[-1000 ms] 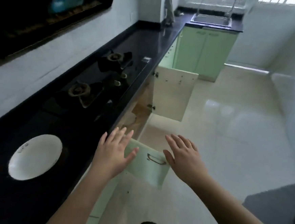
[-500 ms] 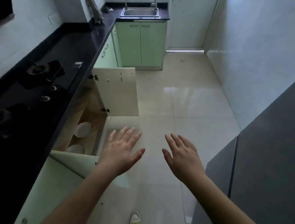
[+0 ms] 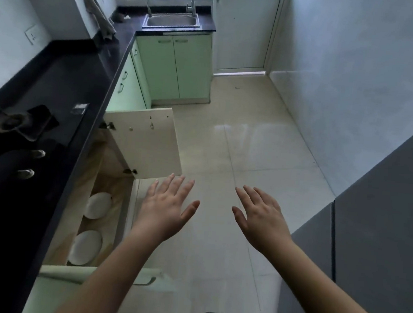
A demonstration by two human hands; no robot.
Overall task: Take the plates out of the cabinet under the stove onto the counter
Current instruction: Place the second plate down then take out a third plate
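White plates (image 3: pixel 98 205), black counter (image 3: pixel 65 81) (mint-green cabinet doors (image 3: pixel 173 67)), beige floor (image 3: pixel 238 146).

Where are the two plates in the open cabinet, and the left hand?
far plate (image 3: pixel 98 205): head view, centre of its white face.
near plate (image 3: pixel 85 247): head view, centre of its white face.
left hand (image 3: pixel 165 208): head view, back of the hand, fingers spread.

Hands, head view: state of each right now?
Left hand: open, fingers spread, holding nothing.
Right hand: open, fingers spread, holding nothing.
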